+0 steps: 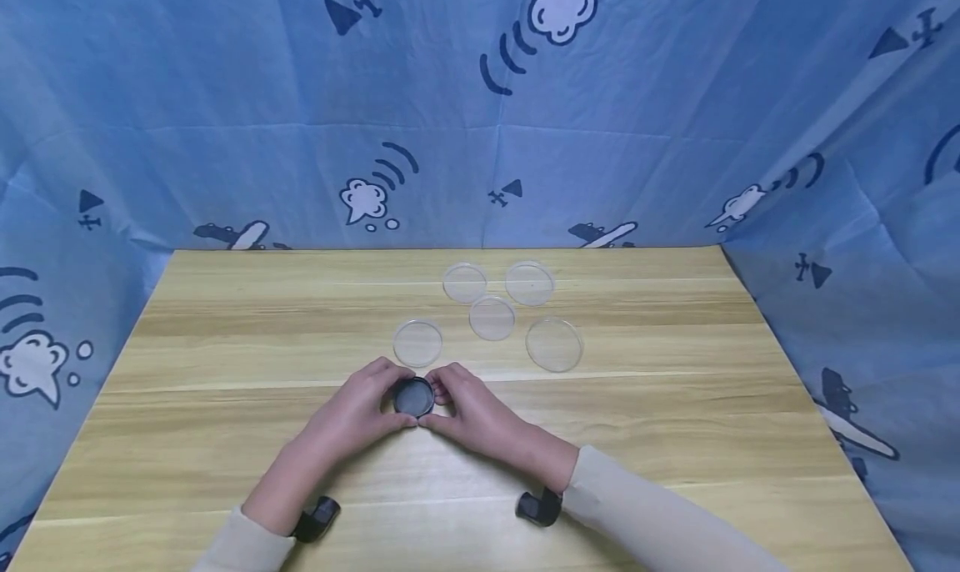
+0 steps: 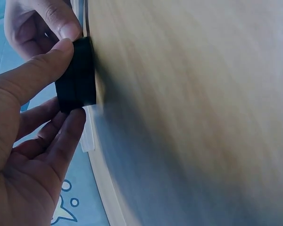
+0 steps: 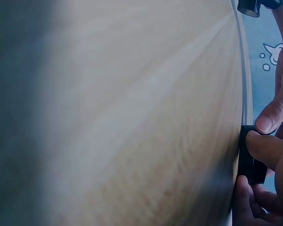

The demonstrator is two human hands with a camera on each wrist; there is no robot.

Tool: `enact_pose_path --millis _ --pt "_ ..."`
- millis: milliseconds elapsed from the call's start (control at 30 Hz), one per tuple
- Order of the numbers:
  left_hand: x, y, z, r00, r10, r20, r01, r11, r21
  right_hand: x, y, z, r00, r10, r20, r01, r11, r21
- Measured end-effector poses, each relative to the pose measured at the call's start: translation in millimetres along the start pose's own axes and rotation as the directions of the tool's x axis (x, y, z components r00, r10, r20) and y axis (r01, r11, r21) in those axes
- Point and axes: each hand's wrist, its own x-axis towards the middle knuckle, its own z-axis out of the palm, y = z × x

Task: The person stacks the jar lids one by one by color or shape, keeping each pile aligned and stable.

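Note:
A small round black case (image 1: 414,397) with a rim and a greyish round middle is held between both hands, low over the wooden table. My left hand (image 1: 363,410) grips its left side, thumb at the near edge and fingers at the far edge. From the other side my right hand (image 1: 474,411) pinches it between thumb and fingers, the two thumb tips close together. In the left wrist view the case (image 2: 77,77) shows a dark, thick side wall. The right wrist view shows the case (image 3: 253,165) at the right edge, partly covered by fingers.
Several clear round dishes lie beyond the hands: one clear dish (image 1: 417,343) is just past the case, another (image 1: 554,344) to the right, others farther back. The wooden table (image 1: 225,338) meets a blue patterned cloth (image 1: 420,72) at its back and sides.

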Motion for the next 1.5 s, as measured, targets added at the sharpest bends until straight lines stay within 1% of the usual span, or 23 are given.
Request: enact_pose_path --millis 100,367,667,933,1067,1500 --pt "-0.7 0.5 1.2 1.0 -0.005 -0.002 0.005 1.0 -0.007 -0.4 0.0 0.1 1.0 -0.001 0.003 0.001 1.0 0.0" --pt "-1.9 1.1 1.7 1.0 -0.023 0.002 0.022 1.0 0.01 -0.3 0.5 0.6 1.0 -0.026 -0.001 0.026 0.999 -0.025" --pt "-4.4 -0.7 4.2 0.999 0.014 -0.033 -0.014 1.0 0.009 0.3 -0.1 1.4 0.999 -0.031 0.009 0.031 0.999 -0.033" --pt "-4.1 0.7 5.8 1.0 0.011 -0.007 -0.011 1.0 0.028 -1.4 1.0 0.7 0.999 -0.032 0.016 0.033 0.999 -0.043" --pt "-4.0 0.9 5.8 1.0 0.008 -0.009 -0.008 1.0 0.028 -1.2 1.2 0.6 0.999 -0.033 0.02 0.034 0.999 -0.04" --pt "-3.5 1.1 7.1 0.999 0.033 -0.017 -0.032 0.999 0.034 -1.3 0.7 0.3 0.999 -0.03 0.016 0.03 0.998 -0.051"
